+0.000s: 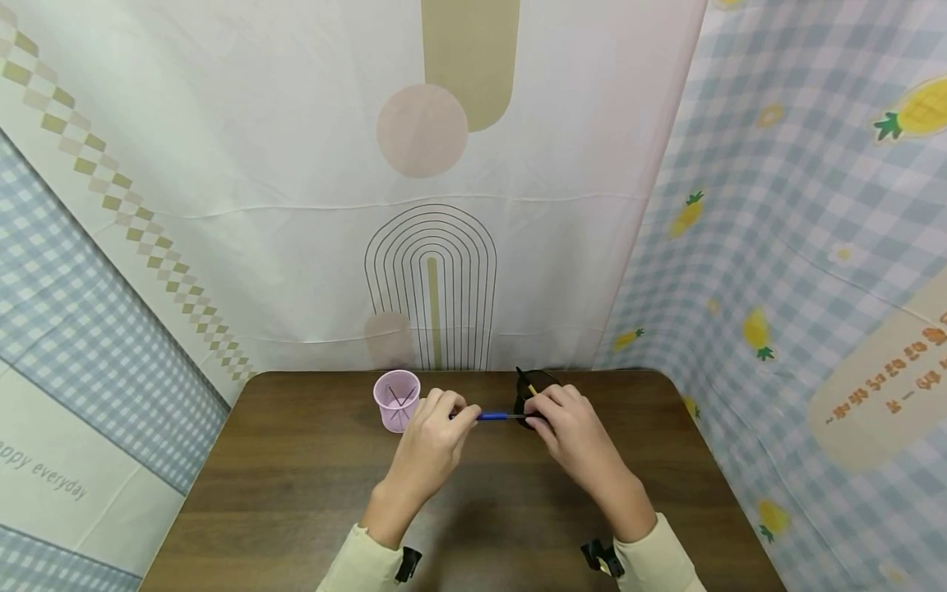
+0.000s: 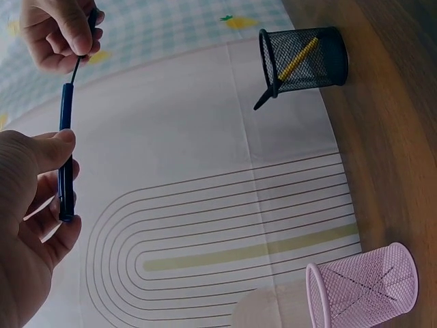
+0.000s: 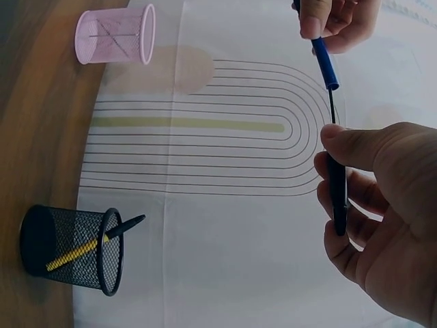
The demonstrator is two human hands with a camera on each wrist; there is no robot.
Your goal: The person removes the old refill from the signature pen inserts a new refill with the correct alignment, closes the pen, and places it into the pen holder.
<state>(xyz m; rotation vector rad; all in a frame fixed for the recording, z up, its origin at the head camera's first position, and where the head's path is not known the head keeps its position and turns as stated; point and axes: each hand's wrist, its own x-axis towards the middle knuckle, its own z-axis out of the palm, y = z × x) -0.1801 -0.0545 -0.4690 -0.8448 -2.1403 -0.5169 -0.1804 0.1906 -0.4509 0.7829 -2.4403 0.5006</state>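
Above the table, my left hand [image 1: 431, 436] pinches the blue barrel [image 2: 66, 109] of a pen between thumb and fingers. My right hand [image 1: 575, 432] grips the pen's black section [image 3: 337, 195]. A thin dark refill [image 3: 332, 106] spans the gap between the two parts, its far end at the mouth of the barrel. Both wrist views show the barrel and the black section apart, roughly in line. Behind my right hand stands a black mesh pen cup [image 2: 300, 76], partly hidden in the head view, with a yellow and black pen [image 3: 126, 225] leaning in it.
A pink mesh pen cup [image 1: 395, 415] stands beyond my left hand; dark crossing lines show through its mesh. The wooden table [image 1: 296, 485] ends at a patterned cloth backdrop [image 1: 296, 288], with checked cloth [image 1: 740, 247] on the right.
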